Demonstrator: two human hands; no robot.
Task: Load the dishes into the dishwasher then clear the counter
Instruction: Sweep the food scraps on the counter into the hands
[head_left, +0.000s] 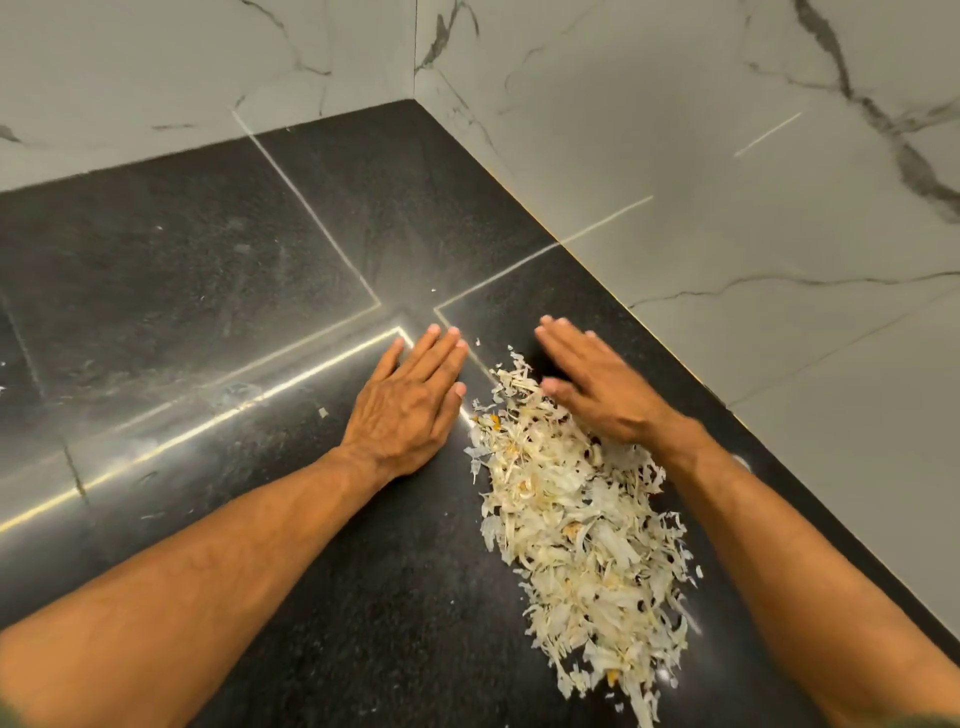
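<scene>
Counter (218, 270), corner peelings (582, 519), left hand (410, 405), right hand (597, 384) flat

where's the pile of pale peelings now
In the head view, the pile of pale shredded peelings lies right of centre on the black stone counter, between the left hand and right hand, near the marble wall.

Warm light glared in streaks off the dark counter (156, 260); the right hand (597, 395) blurred, frame edges bowed.
</scene>
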